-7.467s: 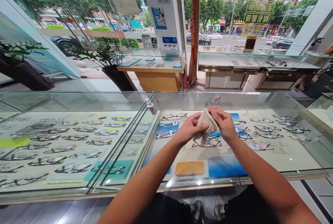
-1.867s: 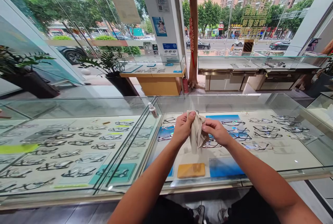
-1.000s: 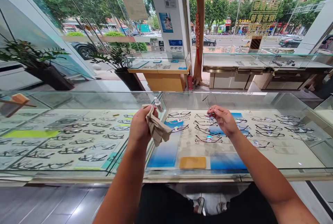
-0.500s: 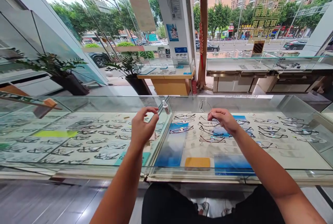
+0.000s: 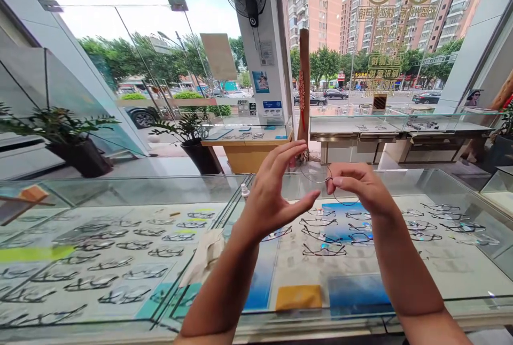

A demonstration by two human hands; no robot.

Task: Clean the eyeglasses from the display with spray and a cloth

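Above the glass display counter (image 5: 240, 329), my right hand (image 5: 363, 187) pinches a thin-rimmed pair of eyeglasses (image 5: 316, 181) between thumb and fingers. One round lens rim sticks out to the left of that pinch; part of the frame is hidden by the fingers. My left hand (image 5: 272, 192) is open close to the eyeglasses' left side, thumb and fingers spread apart around the lens. It does not appear to touch them. Behind my left hand, a small white spray bottle (image 5: 245, 191) stands on the counter. A crumpled beige cloth (image 5: 206, 254) lies beside my left forearm.
Rows of eyeglasses (image 5: 324, 250) lie inside the counter, with blue sheets (image 5: 358, 294) and a yellow-orange cloth (image 5: 298, 297). Potted plants (image 5: 200, 155), a wooden post (image 5: 304, 77) and further display cases (image 5: 356, 125) stand beyond, before the windows.
My left hand has moved right, towards the eyeglasses, and its curled fingers have spread. My right hand still holds the eyeglasses. The view has tilted upward.
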